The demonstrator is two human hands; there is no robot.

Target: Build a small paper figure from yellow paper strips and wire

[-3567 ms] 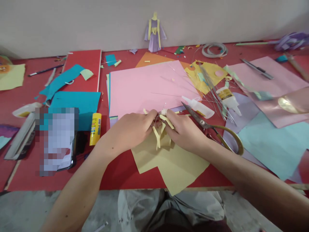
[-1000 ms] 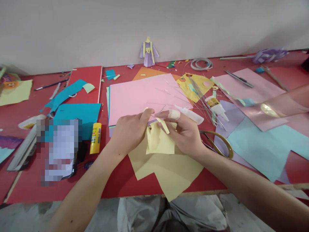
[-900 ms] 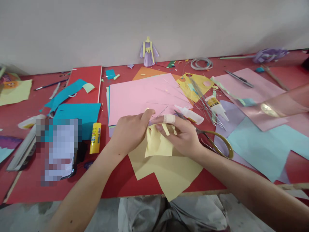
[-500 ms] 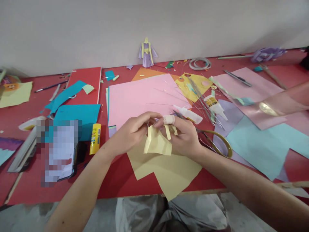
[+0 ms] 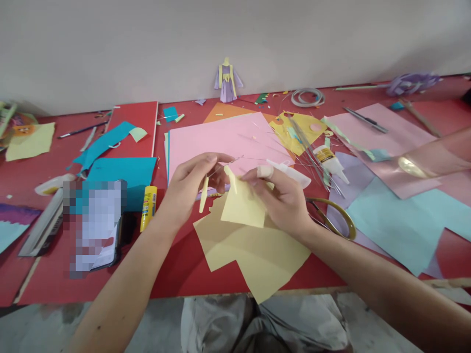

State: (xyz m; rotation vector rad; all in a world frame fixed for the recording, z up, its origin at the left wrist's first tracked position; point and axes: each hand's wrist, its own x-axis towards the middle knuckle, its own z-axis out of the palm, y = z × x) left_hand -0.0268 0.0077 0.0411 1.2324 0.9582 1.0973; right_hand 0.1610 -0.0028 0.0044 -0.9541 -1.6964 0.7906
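Note:
My left hand (image 5: pixel 189 184) is raised above the red table (image 5: pixel 176 267), pinching a thin wire with a narrow pale yellow paper strip (image 5: pixel 203 188) hanging from it. My right hand (image 5: pixel 283 201), with a bandage on the forefinger, grips a small cut piece of pale yellow paper (image 5: pixel 243 206) beside the left hand. Both hover over a larger pale yellow sheet (image 5: pixel 253 252) lying near the table's front edge. A pink sheet (image 5: pixel 221 139) lies just behind my hands.
Scissors (image 5: pixel 333 218) and two glue bottles (image 5: pixel 329 161) lie right of my hand, with loose wires. A yellow glue stick (image 5: pixel 148 208), teal paper (image 5: pixel 121 171) and a phone (image 5: pixel 95 223) sit to the left. A paper doll (image 5: pixel 227 81) stands at the wall.
My hands have lifted and drawn apart. A yellow strip now dangles from the left hand, separate from the yellow piece, which the right hand has turned flatter.

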